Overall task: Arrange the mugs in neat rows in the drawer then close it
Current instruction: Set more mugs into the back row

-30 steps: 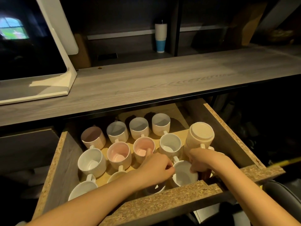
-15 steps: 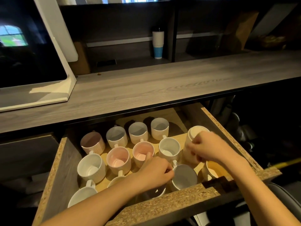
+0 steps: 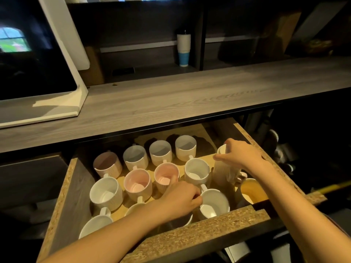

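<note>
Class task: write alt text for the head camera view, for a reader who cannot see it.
Over an open drawer of mugs in rows, the left hand holds a front-row white mug and the right hand grips a ribbed mug near the right wall.

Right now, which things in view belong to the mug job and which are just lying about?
Job: drawer, mug rows, white mug held by left hand, ribbed mug gripped by right hand.
Lying about: blue-and-white tumbler, monitor, countertop.
</note>
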